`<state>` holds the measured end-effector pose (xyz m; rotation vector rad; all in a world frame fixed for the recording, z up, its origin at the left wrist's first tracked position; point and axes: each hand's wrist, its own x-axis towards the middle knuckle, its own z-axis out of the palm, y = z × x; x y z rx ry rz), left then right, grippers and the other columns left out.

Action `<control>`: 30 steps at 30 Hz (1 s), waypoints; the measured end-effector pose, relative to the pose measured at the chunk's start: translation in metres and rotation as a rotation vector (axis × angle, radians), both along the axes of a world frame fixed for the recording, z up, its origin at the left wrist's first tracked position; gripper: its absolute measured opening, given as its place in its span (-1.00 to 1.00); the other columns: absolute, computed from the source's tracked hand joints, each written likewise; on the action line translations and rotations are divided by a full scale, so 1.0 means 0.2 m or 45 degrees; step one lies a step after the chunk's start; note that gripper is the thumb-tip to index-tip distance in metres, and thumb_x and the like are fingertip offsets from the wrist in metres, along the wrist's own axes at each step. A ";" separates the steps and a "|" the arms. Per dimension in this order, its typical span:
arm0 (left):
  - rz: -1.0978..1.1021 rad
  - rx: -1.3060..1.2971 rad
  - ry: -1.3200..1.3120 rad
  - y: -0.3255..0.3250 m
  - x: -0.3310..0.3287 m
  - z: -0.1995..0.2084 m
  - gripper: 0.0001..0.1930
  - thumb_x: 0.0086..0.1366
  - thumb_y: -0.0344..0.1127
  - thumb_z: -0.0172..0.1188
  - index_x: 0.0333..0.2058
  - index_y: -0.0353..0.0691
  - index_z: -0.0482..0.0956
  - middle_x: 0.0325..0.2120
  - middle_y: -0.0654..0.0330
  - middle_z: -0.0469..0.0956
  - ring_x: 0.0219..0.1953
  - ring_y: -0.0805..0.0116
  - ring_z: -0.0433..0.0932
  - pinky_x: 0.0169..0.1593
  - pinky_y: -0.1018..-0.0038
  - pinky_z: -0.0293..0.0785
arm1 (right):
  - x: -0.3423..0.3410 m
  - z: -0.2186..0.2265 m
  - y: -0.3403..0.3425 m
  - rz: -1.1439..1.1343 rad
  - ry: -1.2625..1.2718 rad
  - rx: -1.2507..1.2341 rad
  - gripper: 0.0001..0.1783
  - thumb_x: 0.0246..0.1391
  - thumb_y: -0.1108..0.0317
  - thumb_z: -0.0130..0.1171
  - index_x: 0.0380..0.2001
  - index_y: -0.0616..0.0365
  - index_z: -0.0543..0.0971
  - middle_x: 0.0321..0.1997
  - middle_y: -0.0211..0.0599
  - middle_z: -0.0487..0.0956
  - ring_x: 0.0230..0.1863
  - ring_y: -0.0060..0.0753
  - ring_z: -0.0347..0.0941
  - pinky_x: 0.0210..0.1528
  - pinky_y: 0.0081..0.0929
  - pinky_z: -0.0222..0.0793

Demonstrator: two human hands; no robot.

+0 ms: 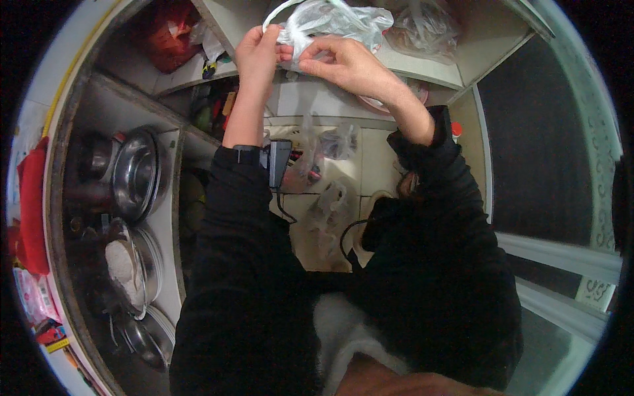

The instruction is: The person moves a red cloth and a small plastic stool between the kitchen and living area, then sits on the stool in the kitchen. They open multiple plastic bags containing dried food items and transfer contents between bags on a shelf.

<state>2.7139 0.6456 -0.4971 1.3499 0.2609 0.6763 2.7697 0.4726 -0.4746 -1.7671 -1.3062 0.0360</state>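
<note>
A white plastic bag [340,21] lies on the shelf in front of me at the top of the view. Its looped handle rises above my left hand [259,54], whose fingers pinch the gathered plastic at the bag's left side. From the right, my right hand [347,65] reaches in with thumb and forefinger closed on the bunched neck of the same bag. Both hands are close together at the shelf's front edge. What lies inside the bag cannot be made out.
Another clear bag [426,30] sits right of it, and a red bag [170,39] at the upper left. Steel bowls [135,175] stack in the left cupboard. Below lie a grey box-shaped device [281,164] and clear bags [330,208] on the tiled floor. A dark-panelled door [538,145] stands right.
</note>
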 end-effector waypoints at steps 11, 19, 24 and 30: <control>-0.058 -0.481 -0.302 0.08 -0.05 0.05 -0.79 0.28 -0.41 0.01 -0.18 -0.43 0.30 -0.25 -0.07 0.47 -0.35 0.18 0.57 -0.35 0.43 0.55 | 0.21 0.07 -0.28 -0.170 0.117 -0.758 -0.44 -0.03 -0.19 0.21 -0.46 0.19 0.52 -0.62 -0.36 0.46 -0.62 -0.55 0.42 -0.63 -0.55 0.26; 0.130 0.509 0.108 0.03 -0.04 0.01 -0.52 0.02 -0.18 0.37 -0.13 -0.27 0.46 -0.33 0.14 0.53 -0.32 0.39 0.51 -0.26 0.50 0.46 | 0.11 0.28 -0.35 -0.515 -0.353 -0.424 -0.59 0.02 -0.03 0.22 -0.39 0.14 0.56 -0.57 -0.28 0.52 -0.55 -0.42 0.44 -0.47 -0.44 0.30; 0.298 1.186 0.243 0.00 -0.02 -0.02 -0.49 -0.02 -0.10 0.39 -0.16 -0.30 0.53 -0.35 0.08 0.55 -0.29 0.29 0.52 -0.21 0.38 0.46 | 0.02 0.28 -0.28 -0.314 -0.339 -0.018 -0.73 0.16 0.17 0.09 -0.29 0.17 0.55 -0.47 -0.24 0.52 -0.46 -0.35 0.43 -0.39 -0.39 0.32; 0.100 0.584 0.393 0.02 -0.01 -0.02 -0.69 0.14 -0.19 0.28 -0.23 -0.29 0.60 -0.37 0.21 0.59 -0.38 0.40 0.52 -0.27 0.43 0.41 | 0.16 0.01 -0.22 -0.194 -0.452 -0.809 -0.62 0.17 0.07 -0.04 -0.30 0.16 0.58 -0.36 -0.07 0.57 -0.25 0.04 0.48 -0.21 -0.18 0.35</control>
